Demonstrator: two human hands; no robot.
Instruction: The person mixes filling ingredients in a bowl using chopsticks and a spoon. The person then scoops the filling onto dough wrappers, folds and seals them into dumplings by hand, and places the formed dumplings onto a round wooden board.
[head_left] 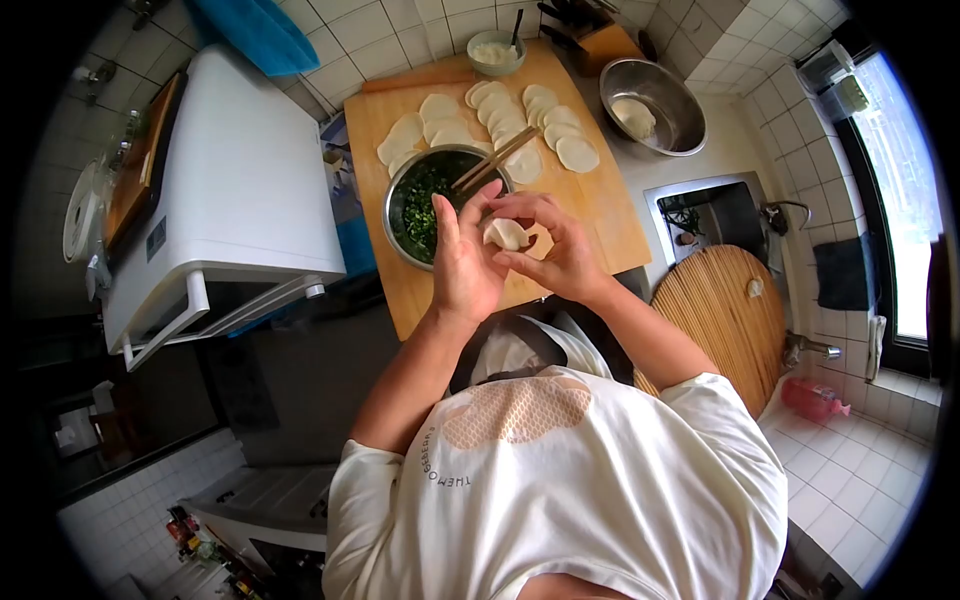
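Observation:
Above the front of the wooden board (615, 215), my right hand (560, 240) pinches a small folded dumpling (506, 235) between thumb and fingers. Close on its left is my left hand (464, 262), palm turned up and fingers stretched out; whether it touches the dumpling I cannot tell. Just beyond my left hand stands a metal bowl (388, 208) of chopped green filling (422, 200), partly hidden by that hand. Wooden chopsticks (498, 158) lean over its right rim. Several flat round dough wrappers (577, 153) lie overlapping in rows on the far half of the board.
A small bowl (497, 55) of white stuff with a dark-handled utensil stands at the back. To the right are a steel basin (675, 125) with dough, a sink (735, 205) and a round slatted tray (715, 320) bearing one dumpling (755, 287). A white appliance (245, 170) stands left.

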